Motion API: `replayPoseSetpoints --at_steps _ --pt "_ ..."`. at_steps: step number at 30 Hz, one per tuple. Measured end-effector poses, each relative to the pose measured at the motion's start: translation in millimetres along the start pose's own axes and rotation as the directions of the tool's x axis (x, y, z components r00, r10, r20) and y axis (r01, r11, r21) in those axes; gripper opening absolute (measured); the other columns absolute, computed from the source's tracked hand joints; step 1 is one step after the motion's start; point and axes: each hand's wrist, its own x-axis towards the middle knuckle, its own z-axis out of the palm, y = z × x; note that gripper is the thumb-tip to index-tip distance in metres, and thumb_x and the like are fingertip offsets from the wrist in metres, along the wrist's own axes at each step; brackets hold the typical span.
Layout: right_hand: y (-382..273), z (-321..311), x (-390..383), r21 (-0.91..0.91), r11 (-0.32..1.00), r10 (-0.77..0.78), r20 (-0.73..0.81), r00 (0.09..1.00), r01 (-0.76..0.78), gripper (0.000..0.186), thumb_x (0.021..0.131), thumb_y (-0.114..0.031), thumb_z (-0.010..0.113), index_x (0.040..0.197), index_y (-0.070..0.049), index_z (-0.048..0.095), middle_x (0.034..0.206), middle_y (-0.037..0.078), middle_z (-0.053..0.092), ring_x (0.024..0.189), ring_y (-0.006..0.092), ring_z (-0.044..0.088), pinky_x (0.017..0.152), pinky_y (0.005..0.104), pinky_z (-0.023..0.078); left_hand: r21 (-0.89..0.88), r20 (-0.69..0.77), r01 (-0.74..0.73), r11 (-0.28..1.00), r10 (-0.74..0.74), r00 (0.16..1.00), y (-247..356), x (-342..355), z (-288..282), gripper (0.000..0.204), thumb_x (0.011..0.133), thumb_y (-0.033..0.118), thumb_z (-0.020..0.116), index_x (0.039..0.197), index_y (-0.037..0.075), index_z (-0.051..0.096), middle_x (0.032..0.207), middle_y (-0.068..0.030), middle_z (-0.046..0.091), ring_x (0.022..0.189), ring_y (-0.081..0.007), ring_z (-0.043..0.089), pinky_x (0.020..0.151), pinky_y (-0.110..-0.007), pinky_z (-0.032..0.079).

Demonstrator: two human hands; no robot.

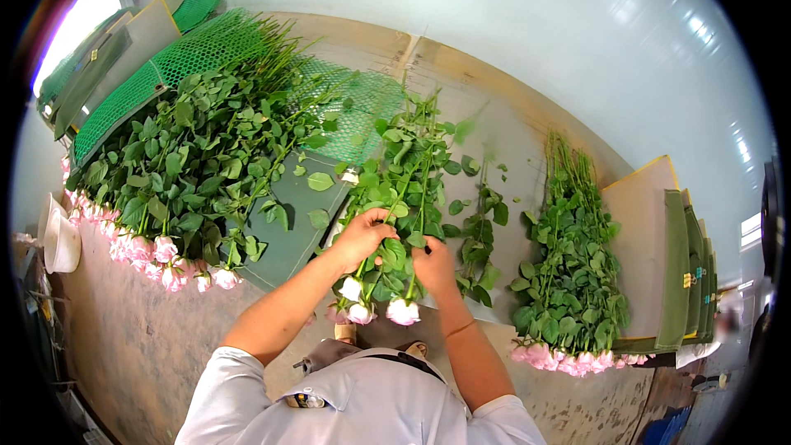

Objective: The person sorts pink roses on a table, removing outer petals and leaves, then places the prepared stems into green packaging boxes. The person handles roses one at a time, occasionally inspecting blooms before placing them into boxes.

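My left hand point(369, 237) is closed around leafy rose stems point(395, 189) in the middle of the work table. My right hand point(432, 257) grips a stem just to the right, its fingers partly hidden by leaves. Pale pink blooms point(402, 311) hang at the near edge, below both hands. To the left lies a large heap of roses point(189, 148), pink heads toward the near left. A denser bundle of roses point(573, 255) lies on the right, and a few loose leafy stems point(486, 235) lie between it and my hands.
Green plastic mesh point(350, 107) covers part of the table point(478, 107). Folded green mesh wraps with boards point(115, 66) stand at the back left. Clipped green panels point(684, 272) stand at the right. A white bucket point(60, 243) is at the left, beside the concrete floor point(132, 330).
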Motion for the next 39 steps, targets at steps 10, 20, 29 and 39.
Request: replayPoseSetpoints --at_steps 10,20,29,39 --pt "-12.8 -90.0 -23.4 0.685 0.727 -0.005 -0.077 0.997 0.057 0.018 0.089 -0.018 0.059 0.096 -0.002 0.061 0.077 0.002 0.060 0.053 0.0077 0.051 0.043 0.0240 0.040 0.251 0.207 -0.167 0.953 0.115 0.972 -5.9 2.5 95.7 0.034 0.086 0.012 0.057 0.118 0.007 0.048 0.083 -0.0054 0.057 0.058 -0.0130 0.054 0.044 -0.028 0.045" --pt "88.1 -92.0 -10.2 0.682 0.692 0.273 0.057 0.960 -0.238 0.022 0.093 -0.021 0.052 0.085 -0.003 0.061 0.069 0.002 0.058 0.053 0.0138 0.051 0.045 0.0294 0.042 -0.211 0.120 0.128 0.969 -0.104 0.987 -55.0 24.8 142.4 0.020 0.092 0.021 0.054 0.108 0.011 0.051 0.085 -0.0033 0.060 0.058 -0.0147 0.058 0.042 -0.028 0.048" --pt "62.0 -121.5 -12.0 0.741 0.640 0.301 0.003 0.954 -0.204 0.019 0.093 -0.022 0.051 0.093 -0.004 0.059 0.071 0.003 0.055 0.050 0.0126 0.048 0.038 0.0286 0.036 -0.277 0.147 0.032 0.960 0.009 0.989 -35.6 -9.2 142.3 0.038 0.095 0.025 0.051 0.132 0.019 0.043 0.089 -0.0043 0.060 0.057 -0.0150 0.058 0.042 -0.026 0.045" --pt "92.1 -125.3 7.5 0.528 0.842 0.223 -0.160 0.962 -0.108 0.027 0.089 -0.021 0.056 0.098 0.004 0.061 0.085 0.005 0.061 0.076 0.0140 0.053 0.070 0.0289 0.044 -0.224 0.005 0.069 0.972 -0.070 0.998 -90.7 38.5 166.3 0.026 0.095 0.024 0.047 0.120 0.017 0.045 0.089 -0.0036 0.058 0.060 -0.0158 0.054 0.046 -0.029 0.045"
